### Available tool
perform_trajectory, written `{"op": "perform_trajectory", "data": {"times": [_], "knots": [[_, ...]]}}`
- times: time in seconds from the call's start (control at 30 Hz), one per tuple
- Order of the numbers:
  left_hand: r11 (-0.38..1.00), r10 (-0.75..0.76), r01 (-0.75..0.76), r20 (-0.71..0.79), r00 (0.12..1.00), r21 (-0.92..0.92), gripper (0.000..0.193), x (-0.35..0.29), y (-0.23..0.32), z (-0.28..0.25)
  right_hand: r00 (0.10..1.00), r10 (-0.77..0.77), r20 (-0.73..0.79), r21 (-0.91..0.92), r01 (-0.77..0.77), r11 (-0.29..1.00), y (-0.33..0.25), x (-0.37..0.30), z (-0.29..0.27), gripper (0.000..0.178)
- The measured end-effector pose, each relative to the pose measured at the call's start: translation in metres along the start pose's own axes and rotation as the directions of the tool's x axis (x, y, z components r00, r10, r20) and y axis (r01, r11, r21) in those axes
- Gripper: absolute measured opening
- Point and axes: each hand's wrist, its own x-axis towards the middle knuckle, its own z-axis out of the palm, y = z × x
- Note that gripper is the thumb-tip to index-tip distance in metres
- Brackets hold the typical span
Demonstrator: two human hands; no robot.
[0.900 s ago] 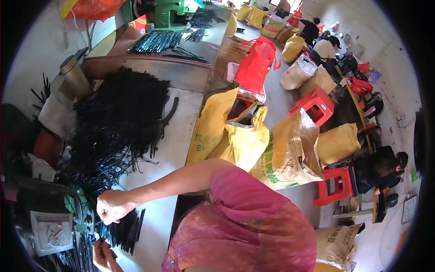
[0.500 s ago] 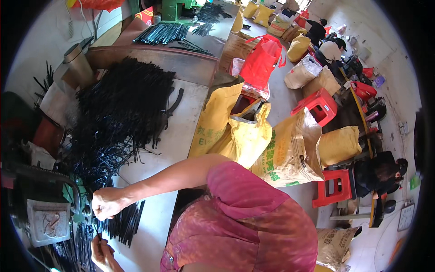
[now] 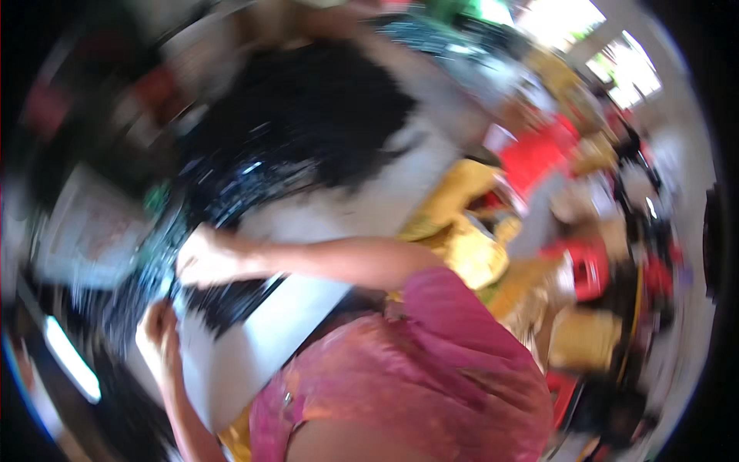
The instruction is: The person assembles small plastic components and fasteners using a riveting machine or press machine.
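On the white table (image 3: 369, 208), just below the big black heap of strips (image 3: 308, 115), a small bundle of dark strips (image 3: 231, 296) lies between my hands, its long axis running toward the heap. My right hand (image 3: 202, 258) looks clenched at the bundle's upper end and sits nearer. My left hand (image 3: 158, 339) is below; blur hides its grip.
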Motion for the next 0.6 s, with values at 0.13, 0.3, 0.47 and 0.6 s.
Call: {"op": "perform_trajectory", "data": {"times": [0.13, 0.3, 0.47, 0.6], "knots": [[0.999, 0.045, -0.046, -0.061, 0.997, -0.010, 0.015, 0.003, 0.007, 0.003, 0.893, 0.449, -0.035, 0.396, -0.400, 0.827, -0.011, -0.007, -0.008, 0.019], [0.988, 0.151, -0.155, -0.249, 0.957, 0.007, 0.016, -0.005, -0.004, 0.007, 0.862, 0.502, 0.072, 0.376, -0.490, 0.787, -0.018, 0.004, 0.000, 0.014], [0.985, 0.160, -0.172, -0.251, 0.955, -0.025, 0.016, 0.011, 0.001, 0.017, 0.860, 0.510, 0.017, 0.407, -0.472, 0.782, -0.019, 0.006, -0.007, 0.013], [0.975, 0.214, -0.221, -0.245, 0.945, 0.000, 0.016, 0.023, 0.003, 0.021, 0.850, 0.527, 0.000, 0.410, -0.480, 0.775, -0.018, 0.006, -0.012, 0.013]]}}
